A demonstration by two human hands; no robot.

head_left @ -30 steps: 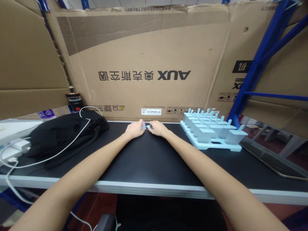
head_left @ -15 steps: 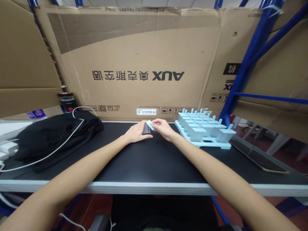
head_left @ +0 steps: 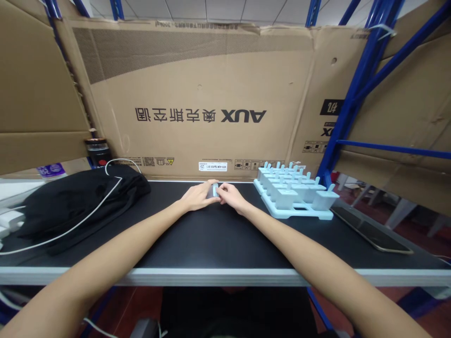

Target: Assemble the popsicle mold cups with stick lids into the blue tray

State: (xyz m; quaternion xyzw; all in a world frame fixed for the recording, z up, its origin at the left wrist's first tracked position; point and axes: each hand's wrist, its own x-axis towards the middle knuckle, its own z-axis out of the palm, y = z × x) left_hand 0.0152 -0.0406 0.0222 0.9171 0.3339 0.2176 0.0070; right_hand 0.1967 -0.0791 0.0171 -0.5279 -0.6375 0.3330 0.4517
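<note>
Above the black tabletop, my left hand (head_left: 199,195) is closed around a small translucent popsicle mold cup (head_left: 210,191), which lies on its side with its mouth to the right. A light-blue popsicle mold lid (head_left: 215,188) sits against that mouth. My right hand (head_left: 230,196) pinches the lid from the right, its fingertips hiding the lid's stick. To the right stands a light-blue popsicle mold rack (head_left: 299,214) with several lidded molds (head_left: 284,198) in it, sticks pointing up. One front opening of the rack, between two molds, holds no mold.
A phone-like dark slab (head_left: 373,230) lies right of the rack. At the left are a black cloth bag (head_left: 81,202), a white cable (head_left: 95,213) and a dark jar (head_left: 98,151). A large cardboard sheet (head_left: 176,141) closes off the back; blue posts (head_left: 352,103) rise at the right.
My right hand has brought the lid left and slightly down onto the cup's mouth; before, the two were apart at an angle. The view has tilted up a little.
</note>
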